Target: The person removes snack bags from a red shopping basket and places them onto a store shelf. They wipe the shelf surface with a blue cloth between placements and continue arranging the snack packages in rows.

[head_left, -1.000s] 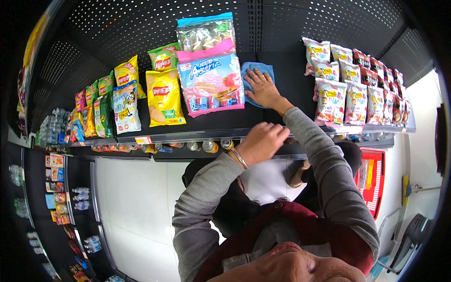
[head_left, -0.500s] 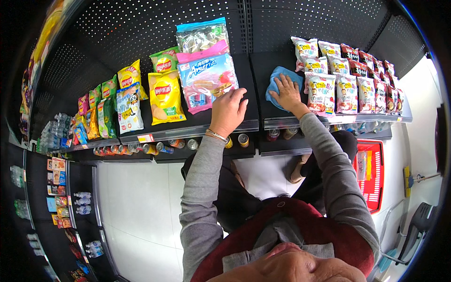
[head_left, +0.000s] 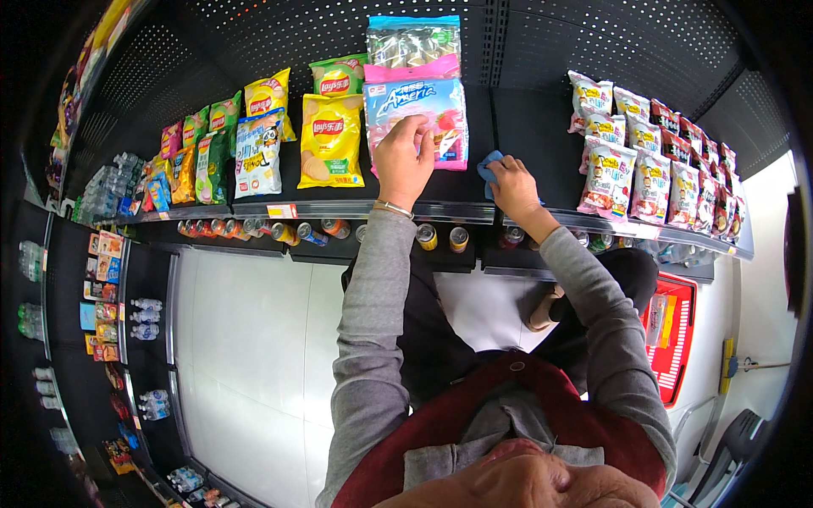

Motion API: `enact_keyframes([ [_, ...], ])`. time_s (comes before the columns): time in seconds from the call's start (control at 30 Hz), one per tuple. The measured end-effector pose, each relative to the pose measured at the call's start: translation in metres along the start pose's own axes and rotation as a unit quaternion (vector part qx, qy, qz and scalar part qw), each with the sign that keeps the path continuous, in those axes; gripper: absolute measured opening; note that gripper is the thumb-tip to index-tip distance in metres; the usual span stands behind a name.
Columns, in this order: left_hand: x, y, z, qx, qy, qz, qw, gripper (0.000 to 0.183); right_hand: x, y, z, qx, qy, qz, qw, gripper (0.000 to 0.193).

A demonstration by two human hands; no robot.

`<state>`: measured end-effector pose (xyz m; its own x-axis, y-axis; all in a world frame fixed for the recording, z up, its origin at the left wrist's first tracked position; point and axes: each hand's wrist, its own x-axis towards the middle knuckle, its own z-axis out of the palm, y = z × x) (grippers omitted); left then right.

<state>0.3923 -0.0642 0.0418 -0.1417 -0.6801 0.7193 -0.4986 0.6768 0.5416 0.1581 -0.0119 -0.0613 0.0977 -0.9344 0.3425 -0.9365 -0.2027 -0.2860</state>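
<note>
My right hand (head_left: 515, 188) is closed on a bunched blue cloth (head_left: 488, 165), on the black shelf (head_left: 542, 144) between two groups of snack bags. My left hand (head_left: 403, 161) is at the front of a pink and light-blue snack bag (head_left: 449, 127), covering its lower left part. Its fingers are loosely bent, with the thumb apart, and it grips nothing that I can see. Behind that bag stands a clear bag with a blue top (head_left: 415, 42). A yellow chip bag (head_left: 330, 144) is upright just left of my left hand.
White and pink snack bags (head_left: 606, 179) stand in rows to the right. More chip bags (head_left: 258, 157) fill the left side. Drink cans (head_left: 426, 237) line the shelf below. A red basket (head_left: 684, 339) sits on the floor at right, near a dark folded chair (head_left: 730, 449).
The cloth, spread under my flat right hand before, is now bunched in its fingers nearer the pink bag. That bag, tilted before, stands straighter and farther back from the shelf edge.
</note>
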Motion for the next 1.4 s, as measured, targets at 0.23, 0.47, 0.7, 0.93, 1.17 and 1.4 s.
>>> enact_keyframes([
  [0.23, 0.003, -0.009, -0.008, 0.001, 0.036, -0.017, 0.999, 0.018, -0.009, -0.025, -0.018, 0.054, -0.035, -0.078, 0.995, 0.033],
  [0.47, 0.005, 0.008, -0.001, -0.043, 0.119, 0.003, 0.992, 0.011, 0.005, -0.075, -0.014, 0.148, 0.01, -0.224, 0.963, 0.039],
  [0.7, 0.009, 0.026, 0.007, -0.04, 0.145, 0.106, 0.983, 0.01, 0.049, -0.132, 0.058, 0.305, -0.082, -0.206, 0.926, 0.037],
  [0.93, 0.007, 0.031, -0.008, -0.056, 0.16, 0.1, 0.98, 0.01, 0.083, -0.199, 0.059, 0.203, 0.111, -0.296, 0.927, 0.025],
  [1.17, 0.004, 0.03, -0.023, -0.07, 0.159, 0.092, 0.981, 0.013, 0.091, -0.211, 0.049, 0.123, 0.058, -0.242, 0.961, 0.016],
  [1.4, 0.005, 0.033, -0.035, -0.099, 0.215, 0.123, 0.964, 0.013, 0.164, -0.22, 0.054, 0.469, -0.102, -0.185, 0.858, 0.05],
])
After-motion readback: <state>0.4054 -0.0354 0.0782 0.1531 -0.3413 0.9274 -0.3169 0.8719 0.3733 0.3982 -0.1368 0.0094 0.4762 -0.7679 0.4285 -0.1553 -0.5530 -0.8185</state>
